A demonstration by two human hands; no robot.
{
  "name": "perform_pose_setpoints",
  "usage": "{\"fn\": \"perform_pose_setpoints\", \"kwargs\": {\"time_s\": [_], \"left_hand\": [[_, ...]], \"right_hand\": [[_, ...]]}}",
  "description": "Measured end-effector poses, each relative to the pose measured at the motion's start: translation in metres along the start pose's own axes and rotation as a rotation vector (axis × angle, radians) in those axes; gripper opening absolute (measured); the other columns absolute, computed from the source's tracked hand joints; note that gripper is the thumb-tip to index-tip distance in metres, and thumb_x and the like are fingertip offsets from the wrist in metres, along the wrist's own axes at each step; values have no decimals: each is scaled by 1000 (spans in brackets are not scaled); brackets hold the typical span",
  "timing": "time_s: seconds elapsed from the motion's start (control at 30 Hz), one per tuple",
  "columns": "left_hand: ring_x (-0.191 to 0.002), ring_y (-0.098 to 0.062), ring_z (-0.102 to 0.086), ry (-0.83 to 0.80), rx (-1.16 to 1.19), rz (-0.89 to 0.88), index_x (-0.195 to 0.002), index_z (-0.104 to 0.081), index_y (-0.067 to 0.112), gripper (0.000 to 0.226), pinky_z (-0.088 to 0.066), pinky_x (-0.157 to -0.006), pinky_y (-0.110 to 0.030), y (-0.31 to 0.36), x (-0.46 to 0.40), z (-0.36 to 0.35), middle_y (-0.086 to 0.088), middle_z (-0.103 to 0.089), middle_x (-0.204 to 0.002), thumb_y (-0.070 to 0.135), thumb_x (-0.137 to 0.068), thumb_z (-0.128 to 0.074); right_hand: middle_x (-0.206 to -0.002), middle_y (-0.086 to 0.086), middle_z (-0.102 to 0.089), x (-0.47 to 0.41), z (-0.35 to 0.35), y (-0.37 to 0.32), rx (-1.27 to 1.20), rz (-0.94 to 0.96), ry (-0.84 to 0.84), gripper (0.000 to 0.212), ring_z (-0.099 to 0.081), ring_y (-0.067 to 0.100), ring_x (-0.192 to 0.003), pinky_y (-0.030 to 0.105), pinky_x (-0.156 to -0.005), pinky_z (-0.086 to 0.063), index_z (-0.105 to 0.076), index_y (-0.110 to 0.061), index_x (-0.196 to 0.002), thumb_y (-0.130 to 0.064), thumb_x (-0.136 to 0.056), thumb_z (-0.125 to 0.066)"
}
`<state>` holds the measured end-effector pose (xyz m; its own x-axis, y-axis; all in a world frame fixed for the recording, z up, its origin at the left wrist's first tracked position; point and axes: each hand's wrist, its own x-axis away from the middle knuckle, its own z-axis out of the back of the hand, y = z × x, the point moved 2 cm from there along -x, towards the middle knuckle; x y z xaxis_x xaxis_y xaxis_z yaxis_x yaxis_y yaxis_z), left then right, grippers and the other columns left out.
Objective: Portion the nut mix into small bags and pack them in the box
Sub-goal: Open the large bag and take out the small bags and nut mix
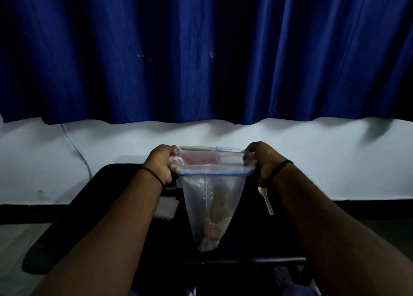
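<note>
Blue curtain hangs behind everything, with a pale wall strip under it, and below that sits the dark worktop where I'm working in dim light. I have the big zip bag lifted above the worktop, my left hand gripping the left end of its blue-edged mouth and my right hand gripping the right end, fingers of both curled into the plastic and pulling the opening wide. The nut mix sits bunched in the bottom corner of the bag, which hangs down to a point.

My worry is the pull itself: if I tug the ends apart too hard, the opening flattens shut instead of gaping, or a side seam gives way. If either hand slips, that end drops, the bag swings, and the nuts could tip out over the worktop (and off its edge, which is hard to make out in this light).

Just right of the bag lies a white plastic spoon, partly hidden by my right wrist; a careless move down could knock it away. Left of the bag lies a flat pale stack, probably the small bags. I cannot see the box from here.
</note>
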<state>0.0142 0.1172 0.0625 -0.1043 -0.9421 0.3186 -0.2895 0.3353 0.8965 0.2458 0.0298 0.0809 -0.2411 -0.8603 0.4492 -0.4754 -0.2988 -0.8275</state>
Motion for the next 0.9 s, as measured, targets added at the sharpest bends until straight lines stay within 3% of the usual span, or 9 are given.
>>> {"fn": "perform_pose_setpoints", "kwargs": {"time_s": [0.1,0.2,0.33,0.43,0.53,0.63,0.7,0.77,0.9], "left_hand": [[-39,-15,-41,-10,-23,-21,-60,-47,14,36,-38,-52,-24,-3,-4,-5,1,-43,-43,19,-96,-50],[-50,-17,-46,-50,-9,-27,-69,-54,12,34,-38,-53,-28,-3,-6,-9,0,-53,-45,27,-99,-52],[-35,-13,-53,-93,-43,-20,-78,-59,8,30,-44,-48,-25,-9,-6,-17,0,-55,-44,26,-101,-50],[-34,-10,-47,-136,4,-36,-79,-60,10,31,-39,-41,-19,-7,-8,-22,3,-51,-45,25,-102,-48],[-31,-5,-32,-152,112,-29,-83,-60,9,31,-26,-32,-15,3,-10,-29,5,-42,-43,24,-105,-43],[-47,-13,-53,-129,-6,-110,-84,-65,7,30,-52,-57,-27,-2,-13,-32,-1,-57,-55,28,-101,-53],[-68,-24,-62,-106,-111,-158,-86,-67,5,28,-55,-77,-40,-14,-13,-29,-11,-66,-74,28,-99,-58],[-70,-26,-60,-82,-170,-226,-83,-65,5,27,-52,-73,-37,-24,-9,-26,-13,-64,-77,25,-99,-57],[-61,-24,-54,145,-401,-502,-62,-52,10,44,-44,-61,-33,-35,5,-9,-8,-56,-63,40,-94,-57]], "right_hand": [[-37,-7,-32,-2,-1,4,187,73,59,35,-25,7,-29,18,-34,-22,-37,-16,-57,-12,-92,-41],[-46,0,-42,-1,2,4,412,168,146,32,-35,16,-41,23,-42,-31,-41,-14,-57,-13,-89,-45],[-69,9,-54,2,2,5,611,292,221,29,-47,22,-56,27,-51,-38,-52,-10,-63,-13,-92,-51],[-62,2,-50,4,5,7,509,314,178,36,-42,14,-47,22,-45,-29,-52,-12,-66,-21,-100,-48],[-57,0,-49,4,12,10,268,326,143,40,-42,10,-42,22,-40,-31,-55,-14,-68,-34,-102,-48],[-63,3,-54,-1,18,18,196,332,177,39,-49,15,-49,28,-46,-40,-61,-11,-75,-41,-98,-55],[-78,8,-60,-2,17,27,199,320,157,34,-54,19,-60,28,-47,-44,-65,-8,-90,-40,-97,-57],[-86,10,-61,3,16,37,195,320,102,24,-55,20,-62,24,-43,-46,-63,-9,-99,-32,-97,-57],[-71,8,-54,22,13,53,291,394,153,24,-47,17,-52,21,-44,-40,-61,-10,-96,-33,-96,-59]]}}
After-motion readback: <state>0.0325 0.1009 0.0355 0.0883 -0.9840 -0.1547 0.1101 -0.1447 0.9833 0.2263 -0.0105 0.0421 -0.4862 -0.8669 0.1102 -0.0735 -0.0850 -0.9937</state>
